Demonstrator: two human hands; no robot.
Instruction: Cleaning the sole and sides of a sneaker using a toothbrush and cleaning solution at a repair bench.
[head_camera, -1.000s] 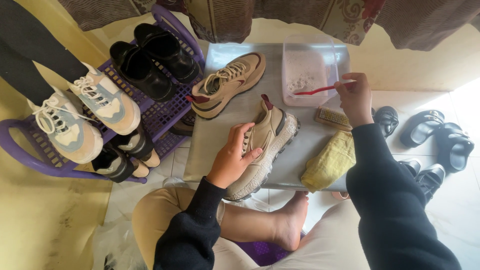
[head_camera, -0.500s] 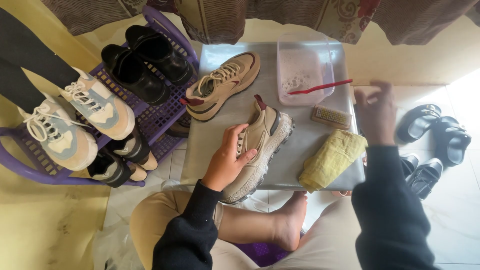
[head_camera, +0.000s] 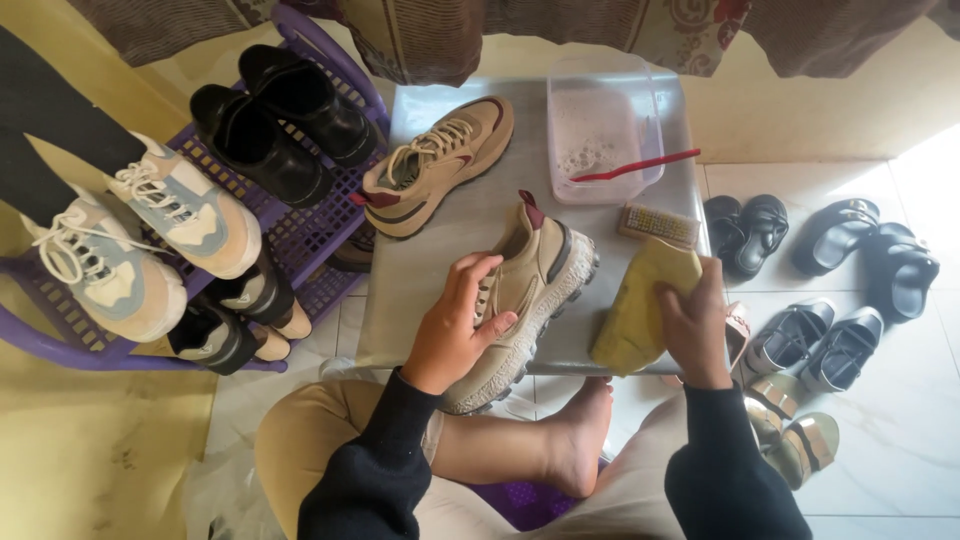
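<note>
The left hand (head_camera: 455, 335) grips the beige sneaker (head_camera: 525, 300), hiding its laces, on the desk (head_camera: 430, 270). The right hand (head_camera: 697, 325) clasps a yellow cloth (head_camera: 640, 305), fingertips buried. Beyond that grip: scrub brush (head_camera: 657, 225), soapy tub (head_camera: 603, 125), red toothbrush (head_camera: 635, 166).

Your single head camera looked steeply down, close over the grey tabletop (head_camera: 450, 290). Your left hand (head_camera: 455, 330) and right hand (head_camera: 695, 325) sat low in centre frame, the purple shoe rack (head_camera: 320, 250) left of your fingers.
</note>
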